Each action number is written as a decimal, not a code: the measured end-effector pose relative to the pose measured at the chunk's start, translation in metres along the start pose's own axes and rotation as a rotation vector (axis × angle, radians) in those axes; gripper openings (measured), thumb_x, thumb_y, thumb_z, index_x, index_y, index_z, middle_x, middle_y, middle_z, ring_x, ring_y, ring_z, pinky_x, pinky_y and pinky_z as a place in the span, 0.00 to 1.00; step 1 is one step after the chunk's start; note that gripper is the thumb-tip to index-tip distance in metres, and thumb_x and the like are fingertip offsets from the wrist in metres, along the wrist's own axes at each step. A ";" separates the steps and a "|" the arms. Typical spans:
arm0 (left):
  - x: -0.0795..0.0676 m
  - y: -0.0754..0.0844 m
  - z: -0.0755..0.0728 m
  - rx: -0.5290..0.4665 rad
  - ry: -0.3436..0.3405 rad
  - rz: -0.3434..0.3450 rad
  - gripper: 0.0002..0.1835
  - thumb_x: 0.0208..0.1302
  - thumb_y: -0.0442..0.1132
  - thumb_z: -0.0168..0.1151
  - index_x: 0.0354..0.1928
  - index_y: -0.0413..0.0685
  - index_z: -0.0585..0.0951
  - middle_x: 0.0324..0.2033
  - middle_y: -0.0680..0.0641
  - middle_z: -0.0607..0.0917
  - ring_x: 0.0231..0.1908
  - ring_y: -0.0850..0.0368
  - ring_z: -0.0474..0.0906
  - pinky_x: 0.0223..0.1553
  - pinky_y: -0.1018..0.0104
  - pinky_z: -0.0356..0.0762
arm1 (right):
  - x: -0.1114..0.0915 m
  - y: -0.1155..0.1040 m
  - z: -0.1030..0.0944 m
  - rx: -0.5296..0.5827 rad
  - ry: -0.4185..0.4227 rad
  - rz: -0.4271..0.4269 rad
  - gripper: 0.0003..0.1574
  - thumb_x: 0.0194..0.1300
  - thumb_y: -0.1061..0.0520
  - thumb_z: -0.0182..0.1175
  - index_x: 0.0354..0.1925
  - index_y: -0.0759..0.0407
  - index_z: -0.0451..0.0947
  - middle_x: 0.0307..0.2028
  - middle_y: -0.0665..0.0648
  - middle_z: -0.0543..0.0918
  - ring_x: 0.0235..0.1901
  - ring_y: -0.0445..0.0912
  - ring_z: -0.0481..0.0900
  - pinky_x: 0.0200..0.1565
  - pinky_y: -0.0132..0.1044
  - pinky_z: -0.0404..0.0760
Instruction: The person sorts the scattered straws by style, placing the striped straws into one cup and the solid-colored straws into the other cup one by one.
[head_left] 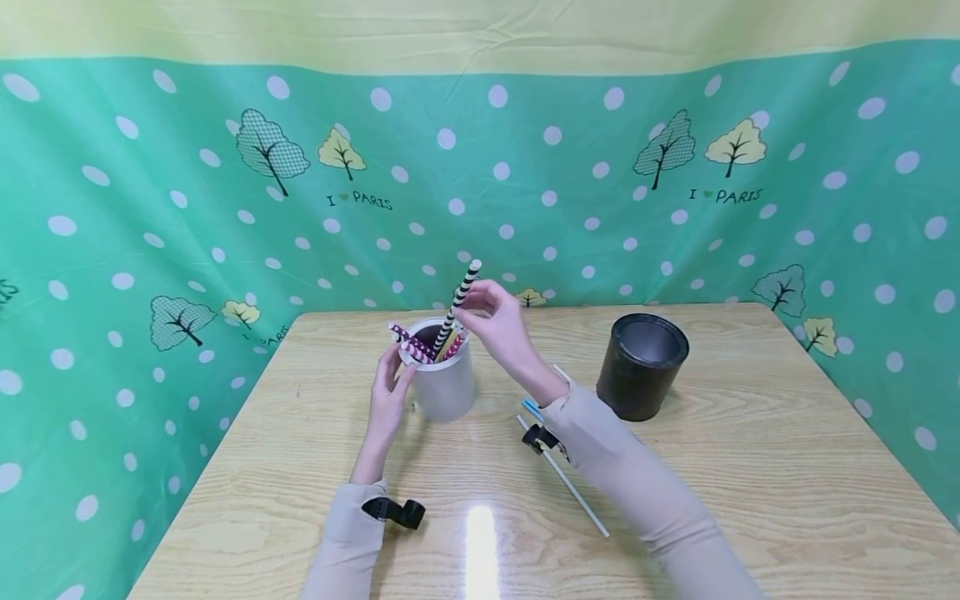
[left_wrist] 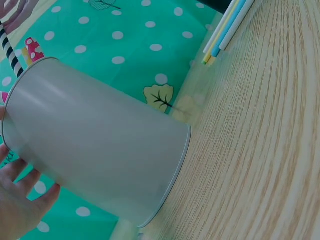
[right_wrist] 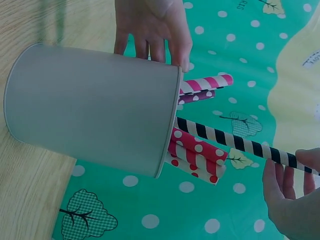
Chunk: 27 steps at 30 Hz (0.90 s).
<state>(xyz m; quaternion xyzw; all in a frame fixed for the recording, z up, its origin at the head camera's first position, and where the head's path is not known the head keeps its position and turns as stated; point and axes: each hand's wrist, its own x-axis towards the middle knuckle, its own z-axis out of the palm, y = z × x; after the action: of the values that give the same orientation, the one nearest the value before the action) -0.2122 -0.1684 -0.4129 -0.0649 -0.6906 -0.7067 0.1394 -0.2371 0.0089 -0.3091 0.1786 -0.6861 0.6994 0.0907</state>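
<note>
A light grey can (head_left: 444, 392) stands upright on the table, with several patterned paper straws in it. My left hand (head_left: 388, 392) holds the can at its left side near the rim, fingers spread along the wall in the left wrist view. A black-and-white striped paper straw (head_left: 461, 293) leans up out of the can, and my right hand (head_left: 498, 325) pinches its upper part. Its lower end is hidden inside the can. Pink-striped straws (right_wrist: 207, 84) and red-and-white straws (right_wrist: 200, 155) stick out of the rim around it.
To the right stands a black can (head_left: 642, 367). Several thin straws, white (head_left: 573, 487) and blue (head_left: 532, 408) among them, lie on the wooden table (head_left: 247, 500) under the right forearm. A green dotted curtain (head_left: 525, 192) hangs behind the table and along both sides.
</note>
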 end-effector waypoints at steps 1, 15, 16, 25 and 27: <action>0.000 0.000 0.000 0.000 -0.001 0.001 0.26 0.64 0.29 0.46 0.62 0.32 0.54 0.63 0.33 0.56 0.64 0.45 0.49 0.64 0.51 0.48 | 0.001 0.001 0.000 -0.004 0.004 0.006 0.17 0.51 0.70 0.59 0.42 0.68 0.71 0.38 0.64 0.78 0.39 0.49 0.76 0.45 0.33 0.77; 0.003 -0.013 -0.003 -0.021 -0.007 0.027 0.26 0.63 0.28 0.47 0.62 0.33 0.55 0.63 0.35 0.56 0.64 0.44 0.49 0.63 0.49 0.48 | -0.005 -0.010 -0.008 -0.073 -0.032 0.045 0.19 0.53 0.70 0.58 0.45 0.71 0.70 0.42 0.69 0.76 0.44 0.54 0.75 0.49 0.34 0.75; 0.004 -0.016 -0.004 -0.023 -0.003 0.026 0.26 0.63 0.29 0.47 0.62 0.34 0.55 0.63 0.35 0.56 0.64 0.45 0.50 0.63 0.49 0.49 | -0.005 -0.005 -0.010 -0.070 -0.030 0.046 0.19 0.53 0.70 0.58 0.45 0.71 0.70 0.42 0.69 0.76 0.44 0.53 0.75 0.49 0.33 0.75; 0.006 -0.019 -0.004 0.003 0.069 0.066 0.25 0.61 0.31 0.52 0.60 0.35 0.60 0.60 0.36 0.64 0.60 0.46 0.59 0.61 0.57 0.59 | -0.012 0.020 -0.034 -0.136 -0.023 0.052 0.18 0.54 0.67 0.59 0.46 0.67 0.71 0.41 0.65 0.77 0.43 0.51 0.75 0.48 0.33 0.76; 0.006 -0.016 -0.004 0.022 0.104 0.076 0.24 0.61 0.31 0.52 0.59 0.34 0.61 0.58 0.36 0.66 0.59 0.46 0.61 0.60 0.58 0.61 | -0.015 0.020 -0.039 -0.141 -0.032 0.057 0.18 0.54 0.66 0.59 0.46 0.67 0.71 0.42 0.66 0.76 0.43 0.52 0.75 0.48 0.35 0.76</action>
<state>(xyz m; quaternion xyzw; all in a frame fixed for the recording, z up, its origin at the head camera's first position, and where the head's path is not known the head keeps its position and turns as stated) -0.2221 -0.1730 -0.4263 -0.0530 -0.6871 -0.6957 0.2026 -0.2354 0.0490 -0.3332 0.1635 -0.7397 0.6487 0.0722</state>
